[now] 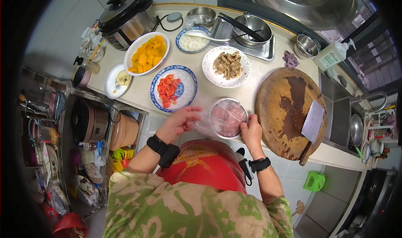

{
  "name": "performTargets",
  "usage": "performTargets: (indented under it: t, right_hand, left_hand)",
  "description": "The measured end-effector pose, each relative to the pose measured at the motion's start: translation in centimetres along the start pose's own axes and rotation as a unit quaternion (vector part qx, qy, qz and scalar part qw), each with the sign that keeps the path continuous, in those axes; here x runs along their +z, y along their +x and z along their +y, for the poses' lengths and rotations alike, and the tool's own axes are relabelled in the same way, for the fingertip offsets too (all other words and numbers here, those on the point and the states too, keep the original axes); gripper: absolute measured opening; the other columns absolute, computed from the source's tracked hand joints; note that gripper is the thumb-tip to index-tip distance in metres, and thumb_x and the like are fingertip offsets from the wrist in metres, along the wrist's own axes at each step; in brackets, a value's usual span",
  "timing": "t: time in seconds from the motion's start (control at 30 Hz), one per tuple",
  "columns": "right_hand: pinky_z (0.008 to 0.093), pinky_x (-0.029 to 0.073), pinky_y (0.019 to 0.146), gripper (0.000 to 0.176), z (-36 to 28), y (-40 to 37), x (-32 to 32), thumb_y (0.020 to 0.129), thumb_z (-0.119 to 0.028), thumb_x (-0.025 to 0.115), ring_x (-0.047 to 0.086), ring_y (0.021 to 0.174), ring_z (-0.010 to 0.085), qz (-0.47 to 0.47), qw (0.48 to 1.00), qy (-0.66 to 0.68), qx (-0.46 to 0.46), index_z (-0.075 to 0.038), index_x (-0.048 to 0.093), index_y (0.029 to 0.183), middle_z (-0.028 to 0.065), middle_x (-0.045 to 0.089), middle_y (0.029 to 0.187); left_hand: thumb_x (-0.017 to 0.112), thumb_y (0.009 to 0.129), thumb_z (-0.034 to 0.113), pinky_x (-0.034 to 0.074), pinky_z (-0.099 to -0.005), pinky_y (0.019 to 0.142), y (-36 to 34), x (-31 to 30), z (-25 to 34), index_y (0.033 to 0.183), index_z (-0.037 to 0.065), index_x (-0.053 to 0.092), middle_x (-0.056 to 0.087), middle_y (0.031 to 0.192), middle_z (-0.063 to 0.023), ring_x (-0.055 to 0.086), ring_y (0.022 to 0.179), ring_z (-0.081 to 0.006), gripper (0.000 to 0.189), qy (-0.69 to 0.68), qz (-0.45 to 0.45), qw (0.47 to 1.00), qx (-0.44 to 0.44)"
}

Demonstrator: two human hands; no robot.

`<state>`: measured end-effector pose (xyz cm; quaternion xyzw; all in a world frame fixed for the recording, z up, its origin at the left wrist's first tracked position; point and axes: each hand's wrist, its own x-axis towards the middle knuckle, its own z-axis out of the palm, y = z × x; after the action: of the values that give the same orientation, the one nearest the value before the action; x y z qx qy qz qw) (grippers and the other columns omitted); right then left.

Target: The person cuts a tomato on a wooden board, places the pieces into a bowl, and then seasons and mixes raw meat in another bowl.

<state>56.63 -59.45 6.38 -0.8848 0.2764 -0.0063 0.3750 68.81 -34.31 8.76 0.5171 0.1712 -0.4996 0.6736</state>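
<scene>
A round metal bowl (228, 118) of pink raw meat stands at the counter's front edge, with clear plastic film (204, 122) over it and trailing off to the left. My right hand (251, 131) grips the bowl's right rim, thumb on top. At the film's loose left end is my left hand (182, 121), fingers curled around it and slightly blurred. Just beyond my left hand lies a blue-rimmed plate (191, 79) of chopped red pieces. A white plate (226, 83) of cooked brown pieces sits behind the bowl.
A round wooden chopping board (268, 99) with a cleaver (313, 121) lies to the right, before the sink (337, 122). Further back are an oval dish (131, 55) of orange chunks, a white-food bowl (181, 45), a tray (268, 53) and a pressure cooker (125, 22).
</scene>
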Motion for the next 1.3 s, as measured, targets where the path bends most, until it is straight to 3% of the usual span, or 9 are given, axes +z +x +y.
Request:
performTargets:
  t: [0.27, 0.3, 0.37, 0.47, 0.53, 0.7, 0.9, 1.1, 1.3]
  right_hand:
    - [0.0456, 0.051, 0.074, 0.030, -1.3, 0.2, 2.1, 0.084, -0.019, 0.058, 0.064, 0.082, 0.0377, -0.065, 0.998, 0.020, 0.013, 0.001, 0.051, 0.106, 0.0222, 0.065, 0.086]
    - [0.0443, 0.051, 0.076, 0.030, 0.2, 0.8, 3.7, 0.085, -0.019, 0.058, 0.064, 0.084, 0.0352, -0.071, 0.959, 0.272, 0.042, 0.000, 0.051, 0.108, 0.0201, 0.065, 0.089]
    - [0.0416, 0.051, 0.081, 0.031, 4.6, 1.9, 8.0, 0.088, -0.019, 0.059, 0.063, 0.089, 0.0303, -0.069, 0.696, 0.708, 0.095, -0.001, 0.050, 0.111, 0.0158, 0.065, 0.095]
    - [0.0403, 0.051, 0.084, 0.054, 3.0, 1.3, 5.7, 0.088, -0.015, 0.061, 0.063, 0.091, 0.0284, 0.043, 0.928, 0.355, -0.109, -0.005, 0.034, 0.134, 0.0150, 0.064, 0.099]
    - [0.0399, 0.051, 0.083, 0.068, 1.6, 0.5, 3.7, 0.087, -0.013, 0.061, 0.063, 0.093, 0.0286, 0.049, 0.968, 0.191, -0.157, -0.007, 0.025, 0.144, 0.0161, 0.063, 0.104]
    - [0.0410, 0.052, 0.074, 0.081, -2.8, 0.4, -1.0, 0.078, -0.008, 0.063, 0.061, 0.097, 0.0327, -0.079, 0.993, -0.055, -0.064, -0.013, 0.023, 0.148, 0.0209, 0.059, 0.108]
    - [0.0394, 0.049, 0.068, 0.036, -2.9, 2.0, -1.6, 0.079, -0.005, 0.060, 0.059, 0.085, 0.0328, -0.058, 0.918, -0.064, -0.387, -0.011, 0.061, 0.115, 0.0156, 0.055, 0.088]
    - [0.0405, 0.048, 0.076, 0.019, -0.5, 1.5, -0.5, 0.078, -0.001, 0.057, 0.057, 0.087, 0.0374, -0.045, 0.956, 0.154, -0.247, -0.002, 0.059, 0.097, 0.0173, 0.055, 0.093]
    - [0.0433, 0.046, 0.073, 0.013, 1.0, -1.0, -1.5, 0.082, -0.004, 0.054, 0.055, 0.084, 0.0412, 0.077, 0.960, 0.120, -0.241, 0.004, 0.056, 0.092, 0.0218, 0.055, 0.090]
  left_hand:
    - [0.058, 0.082, 0.004, 0.048, -0.0251, 0.067, 2.9, 10.2, -3.0, 0.127, 0.006, 0.050, 0.062, 0.113, -0.0086, 0.060, 0.079, -0.0103, 0.046, 0.266, -0.166, 0.893, 0.323]
    - [0.057, 0.084, 0.007, 0.050, -0.0299, 0.077, 3.5, 11.0, -4.4, 0.129, 0.005, 0.049, 0.062, 0.113, -0.0087, 0.061, 0.088, -0.0141, 0.045, 0.368, -0.184, 0.835, 0.366]
    - [0.056, 0.086, 0.010, 0.046, -0.0331, 0.087, 2.1, 11.6, -4.6, 0.130, 0.004, 0.048, 0.062, 0.112, -0.0088, 0.059, 0.099, -0.0167, 0.044, 0.419, -0.207, 0.814, 0.345]
    - [0.055, 0.088, 0.012, 0.045, -0.0345, 0.091, -0.5, 11.3, -2.7, 0.131, 0.005, 0.047, 0.062, 0.111, -0.0092, 0.059, 0.104, -0.0189, 0.045, 0.427, -0.238, 0.830, 0.268]
    - [0.056, 0.087, 0.012, 0.046, -0.0347, 0.088, -0.9, 10.2, -2.7, 0.132, 0.006, 0.047, 0.062, 0.110, -0.0110, 0.060, 0.101, -0.0211, 0.046, 0.420, -0.236, 0.833, 0.271]
    - [0.060, 0.084, 0.013, 0.050, -0.0366, 0.077, -2.6, 10.6, -1.8, 0.130, 0.006, 0.047, 0.061, 0.106, -0.0156, 0.062, 0.091, -0.0295, 0.049, 0.574, -0.058, 0.694, 0.432]
    - [0.065, 0.081, 0.016, 0.050, -0.0368, 0.071, -2.5, 11.9, -1.9, 0.126, 0.009, 0.051, 0.061, 0.100, -0.0138, 0.062, 0.087, -0.0280, 0.047, 0.657, -0.070, 0.565, 0.494]
    - [0.063, 0.081, 0.009, 0.053, -0.0316, 0.062, 0.2, 7.4, -1.5, 0.118, 0.004, 0.057, 0.062, 0.095, -0.0124, 0.063, 0.070, -0.0207, 0.038, 0.523, 0.295, 0.673, 0.433]
    - [0.059, 0.077, 0.007, 0.050, -0.0374, 0.070, 4.1, 3.9, -3.3, 0.112, 0.001, 0.058, 0.064, 0.086, -0.0141, 0.065, 0.080, -0.0252, 0.036, 0.338, 0.261, 0.849, 0.311]
